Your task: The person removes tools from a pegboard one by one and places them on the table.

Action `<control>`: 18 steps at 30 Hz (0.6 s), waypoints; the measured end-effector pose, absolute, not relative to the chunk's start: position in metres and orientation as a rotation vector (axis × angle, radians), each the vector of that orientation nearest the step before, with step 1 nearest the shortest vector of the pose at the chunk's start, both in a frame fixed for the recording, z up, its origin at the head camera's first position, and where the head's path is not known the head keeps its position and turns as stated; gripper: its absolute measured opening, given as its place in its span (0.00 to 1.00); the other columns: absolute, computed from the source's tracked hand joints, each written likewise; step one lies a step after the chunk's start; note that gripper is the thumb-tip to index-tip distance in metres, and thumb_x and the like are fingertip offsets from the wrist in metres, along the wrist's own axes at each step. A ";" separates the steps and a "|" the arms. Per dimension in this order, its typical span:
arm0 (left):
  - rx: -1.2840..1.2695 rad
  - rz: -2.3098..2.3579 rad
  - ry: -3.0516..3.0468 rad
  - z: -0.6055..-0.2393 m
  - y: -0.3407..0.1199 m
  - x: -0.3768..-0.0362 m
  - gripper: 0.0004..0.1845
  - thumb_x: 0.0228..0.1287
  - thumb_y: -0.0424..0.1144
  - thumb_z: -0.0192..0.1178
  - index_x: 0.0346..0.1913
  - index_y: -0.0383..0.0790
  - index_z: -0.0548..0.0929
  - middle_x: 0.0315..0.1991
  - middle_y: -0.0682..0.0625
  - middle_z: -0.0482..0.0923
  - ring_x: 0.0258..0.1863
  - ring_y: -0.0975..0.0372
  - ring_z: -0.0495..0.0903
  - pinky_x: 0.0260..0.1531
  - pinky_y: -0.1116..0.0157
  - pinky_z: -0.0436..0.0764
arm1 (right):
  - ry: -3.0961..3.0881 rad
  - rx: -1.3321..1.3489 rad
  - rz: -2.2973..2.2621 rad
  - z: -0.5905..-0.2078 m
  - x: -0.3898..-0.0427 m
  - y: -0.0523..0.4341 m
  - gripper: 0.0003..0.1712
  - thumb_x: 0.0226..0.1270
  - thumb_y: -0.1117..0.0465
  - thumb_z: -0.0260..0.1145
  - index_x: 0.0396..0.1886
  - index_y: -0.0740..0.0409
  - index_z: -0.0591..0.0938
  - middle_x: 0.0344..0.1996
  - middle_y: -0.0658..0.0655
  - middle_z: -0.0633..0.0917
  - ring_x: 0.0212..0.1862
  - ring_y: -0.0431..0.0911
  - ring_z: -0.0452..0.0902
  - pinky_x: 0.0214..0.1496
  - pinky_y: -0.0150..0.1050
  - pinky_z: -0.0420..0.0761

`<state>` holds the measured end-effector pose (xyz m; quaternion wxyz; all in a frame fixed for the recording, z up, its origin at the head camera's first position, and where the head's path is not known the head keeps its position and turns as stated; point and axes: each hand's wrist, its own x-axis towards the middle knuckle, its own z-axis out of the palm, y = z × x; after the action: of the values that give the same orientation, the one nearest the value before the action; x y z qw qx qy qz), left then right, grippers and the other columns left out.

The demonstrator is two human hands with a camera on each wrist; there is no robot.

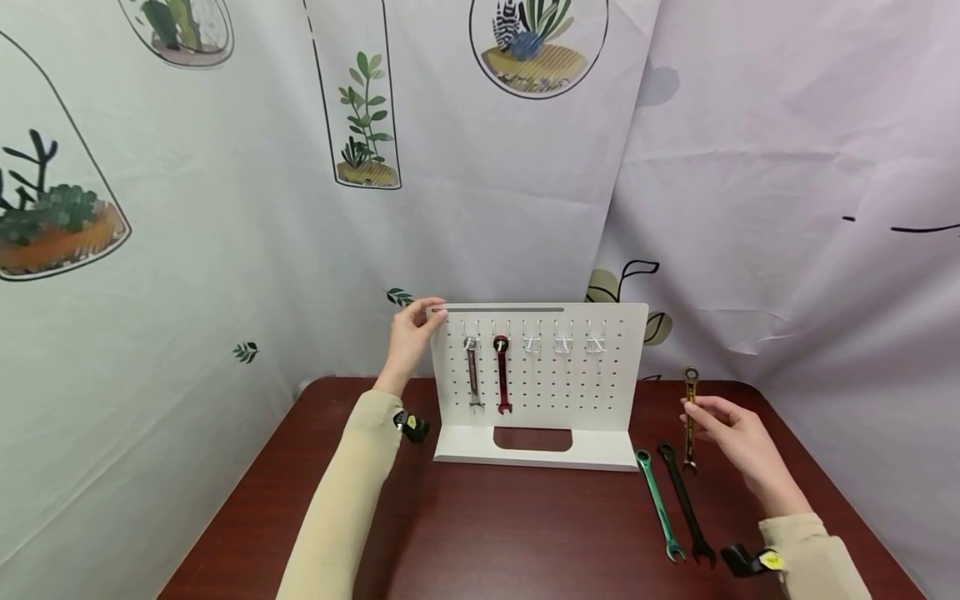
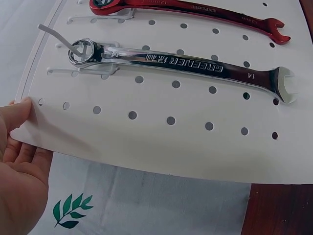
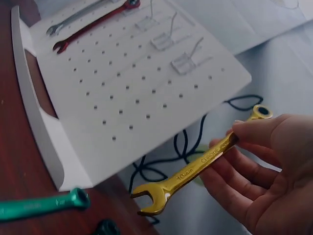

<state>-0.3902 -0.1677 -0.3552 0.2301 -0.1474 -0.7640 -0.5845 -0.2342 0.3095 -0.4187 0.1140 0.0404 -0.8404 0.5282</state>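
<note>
The left hand (image 1: 412,333) pinched the upper left corner of a white perforated pegboard (image 1: 630,367), with the thumb on its front face. The right hand (image 1: 738,437) pinched a shiny gold metal combination wrench (image 3: 195,164) by its shaft, near the ring end. This wrench was upright to the right of the board, ring end on top, and seemed to me clear of the dark red-brown table (image 1: 525,533). A chrome silver wrench (image 1: 472,371) and a glossy red wrench (image 1: 503,375) hung from hooks on the board; to their right, three clear plastic hooks (image 1: 564,343) bore nothing. A metallic green wrench (image 1: 657,504) and a black wrench (image 1: 686,504) lay side by side on the table. In my judgement, the step in hand was to bring the gold wrench to the board; the next move would call for aiming its ring at a free hook, while the left hand steadies the corner.
</note>
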 end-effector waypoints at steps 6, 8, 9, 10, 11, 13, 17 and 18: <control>-0.407 -1.612 -2.098 -0.355 -0.166 -0.392 0.17 0.69 0.40 0.66 0.57 0.37 0.84 0.38 0.39 0.81 0.30 0.58 0.71 0.28 0.68 0.67 | -2.581 0.056 1.484 -0.429 -0.230 0.321 0.29 0.77 0.48 0.61 0.61 0.70 0.77 0.45 0.60 0.88 0.39 0.36 0.83 0.43 0.34 0.83; -0.405 -1.614 -2.098 -0.355 -0.167 -0.391 0.17 0.69 0.41 0.67 0.56 0.38 0.85 0.35 0.42 0.80 0.29 0.60 0.70 0.27 0.68 0.66 | -2.604 0.048 1.477 -0.433 -0.228 0.324 0.29 0.77 0.48 0.61 0.61 0.71 0.77 0.46 0.63 0.87 0.39 0.36 0.83 0.43 0.37 0.83; -0.407 -1.617 -2.095 -0.355 -0.167 -0.391 0.17 0.68 0.41 0.67 0.56 0.39 0.85 0.34 0.44 0.80 0.28 0.61 0.70 0.27 0.68 0.66 | -2.614 0.042 1.472 -0.434 -0.228 0.325 0.29 0.77 0.48 0.61 0.61 0.71 0.77 0.46 0.64 0.87 0.39 0.35 0.83 0.44 0.38 0.84; -0.406 -1.619 -2.093 -0.356 -0.167 -0.391 0.17 0.68 0.42 0.68 0.55 0.40 0.86 0.33 0.46 0.80 0.28 0.62 0.70 0.27 0.68 0.66 | -2.627 0.037 1.465 -0.436 -0.227 0.327 0.30 0.77 0.48 0.61 0.61 0.71 0.77 0.47 0.64 0.87 0.39 0.35 0.83 0.44 0.40 0.84; -0.408 -1.619 -2.091 -0.356 -0.167 -0.391 0.16 0.68 0.43 0.68 0.55 0.40 0.86 0.32 0.46 0.79 0.27 0.62 0.69 0.27 0.67 0.65 | -2.634 0.030 1.468 -0.438 -0.227 0.328 0.30 0.77 0.48 0.61 0.61 0.72 0.77 0.47 0.65 0.87 0.39 0.35 0.83 0.44 0.41 0.84; -0.421 -1.619 -2.085 -0.356 -0.168 -0.391 0.17 0.68 0.43 0.67 0.55 0.39 0.85 0.30 0.45 0.78 0.26 0.62 0.68 0.26 0.67 0.65 | -2.651 0.014 1.467 -0.441 -0.226 0.331 0.30 0.77 0.48 0.61 0.61 0.72 0.77 0.48 0.66 0.86 0.39 0.35 0.84 0.45 0.44 0.84; -0.444 -1.633 -2.070 -0.357 -0.168 -0.391 0.17 0.69 0.43 0.67 0.56 0.38 0.85 0.32 0.40 0.79 0.27 0.60 0.69 0.27 0.67 0.65 | -2.691 -0.020 1.463 -0.446 -0.224 0.336 0.32 0.78 0.48 0.60 0.62 0.73 0.75 0.51 0.68 0.85 0.39 0.38 0.84 0.47 0.49 0.84; -0.446 -1.640 -2.066 -0.357 -0.168 -0.392 0.17 0.69 0.42 0.67 0.56 0.38 0.85 0.33 0.39 0.80 0.27 0.59 0.69 0.27 0.67 0.66 | -2.700 -0.028 1.463 -0.448 -0.224 0.337 0.32 0.78 0.48 0.60 0.63 0.74 0.75 0.51 0.69 0.84 0.39 0.39 0.84 0.47 0.49 0.84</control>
<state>-0.3917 -0.1681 -0.3568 0.2312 -0.1621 -0.7513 -0.5965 -0.2239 0.3369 -0.4477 0.0354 -0.0091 -0.8786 0.4761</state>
